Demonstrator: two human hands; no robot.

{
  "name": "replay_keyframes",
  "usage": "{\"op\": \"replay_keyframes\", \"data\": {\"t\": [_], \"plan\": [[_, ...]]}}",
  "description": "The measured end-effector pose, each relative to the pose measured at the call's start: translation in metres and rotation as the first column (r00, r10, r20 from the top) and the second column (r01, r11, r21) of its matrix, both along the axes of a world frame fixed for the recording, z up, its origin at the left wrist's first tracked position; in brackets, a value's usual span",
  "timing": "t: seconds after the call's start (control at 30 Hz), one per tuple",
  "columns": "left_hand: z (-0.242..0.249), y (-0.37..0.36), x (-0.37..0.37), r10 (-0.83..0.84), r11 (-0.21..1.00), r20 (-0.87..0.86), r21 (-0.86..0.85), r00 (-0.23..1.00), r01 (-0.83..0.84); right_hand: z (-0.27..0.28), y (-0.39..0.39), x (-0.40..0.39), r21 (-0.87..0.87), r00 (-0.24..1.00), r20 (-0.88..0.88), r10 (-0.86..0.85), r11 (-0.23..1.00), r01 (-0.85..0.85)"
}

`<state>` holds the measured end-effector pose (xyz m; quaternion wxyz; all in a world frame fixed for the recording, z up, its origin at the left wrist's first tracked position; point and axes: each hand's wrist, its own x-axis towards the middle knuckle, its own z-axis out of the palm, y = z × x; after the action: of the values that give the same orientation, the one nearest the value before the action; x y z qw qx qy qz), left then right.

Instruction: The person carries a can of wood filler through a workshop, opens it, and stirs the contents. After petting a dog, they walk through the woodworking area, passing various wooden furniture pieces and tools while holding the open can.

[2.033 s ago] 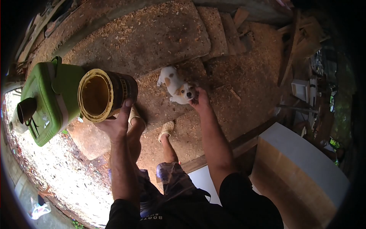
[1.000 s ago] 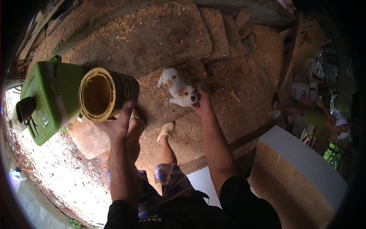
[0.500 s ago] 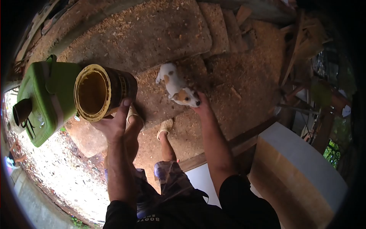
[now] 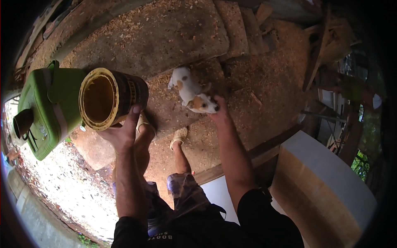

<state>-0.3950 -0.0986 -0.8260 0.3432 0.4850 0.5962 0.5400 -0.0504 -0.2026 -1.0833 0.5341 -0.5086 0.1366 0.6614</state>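
Note:
My left hand [image 4: 120, 134] grips a dark plastic bucket [image 4: 133, 89] from below, with the thumb along its side. The bucket is tilted so its yellow-smeared mouth faces left, and yellow coats the inside. Low over the ground, my right hand [image 4: 220, 110] touches the muzzle of a small white puppy [image 4: 188, 87] with brown patches. The thumb and fingers of that hand are apart around the side of its head, partly hidden by it. The puppy stands on the dirty ground, its head turned toward my hand.
A green cooler-like box [image 4: 62, 97] with a dark cup [image 4: 23, 123] on it stands left of the bucket. Boards [image 4: 237, 31] and wood chips cover the ground ahead. At the lower right is a large white-topped panel [image 4: 326, 169]. Wood scraps [image 4: 337, 43] lie at upper right.
The puppy's head has shifted slightly to the right, along with my right hand. The bucket has turned slightly, showing more of its side lettering.

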Motion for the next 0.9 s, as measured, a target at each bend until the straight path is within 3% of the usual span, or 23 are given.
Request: {"op": "replay_keyframes", "data": {"t": [0.13,0.23,0.33,0.43,0.53,0.7,0.83,0.9], "plan": [[0.001,0.001,0.003,0.000,0.999,0.027,0.035,1.000,-0.001,0.031,0.019,-0.001,-0.122,0.992,0.036,0.121,0.986,-0.115],[0.002,0.000,0.005,-0.007,0.999,0.045,0.040,0.999,0.005,0.030,0.018,-0.004,-0.110,0.989,0.051,0.139,0.985,-0.133],[0.003,-0.002,0.005,-0.014,1.000,0.057,0.028,0.998,0.012,0.031,0.016,0.000,-0.229,0.966,0.075,0.247,0.947,-0.224],[0.003,-0.001,0.004,-0.005,1.000,0.054,0.022,0.999,0.004,0.029,0.012,-0.002,-0.176,0.925,0.168,0.342,0.933,-0.313],[0.004,-0.002,0.002,-0.002,1.000,0.019,0.005,1.000,0.002,0.051,0.014,-0.009,-0.302,0.877,0.267,0.399,0.899,-0.317],[0.000,-0.004,-0.002,0.007,0.999,-0.012,-0.051,1.000,-0.008,0.066,0.014,-0.008,-0.382,0.473,0.543,0.694,0.706,-0.597],[0.002,-0.003,-0.003,0.001,1.000,-0.047,0.010,0.999,-0.001,0.064,0.010,-0.004,-0.583,0.021,0.592,0.806,0.445,-0.680],[0.010,0.001,-0.004,-0.003,1.000,-0.089,-0.009,0.996,0.002,0.064,0.005,-0.005,-0.600,-0.013,0.614,0.789,0.456,-0.657]]}}
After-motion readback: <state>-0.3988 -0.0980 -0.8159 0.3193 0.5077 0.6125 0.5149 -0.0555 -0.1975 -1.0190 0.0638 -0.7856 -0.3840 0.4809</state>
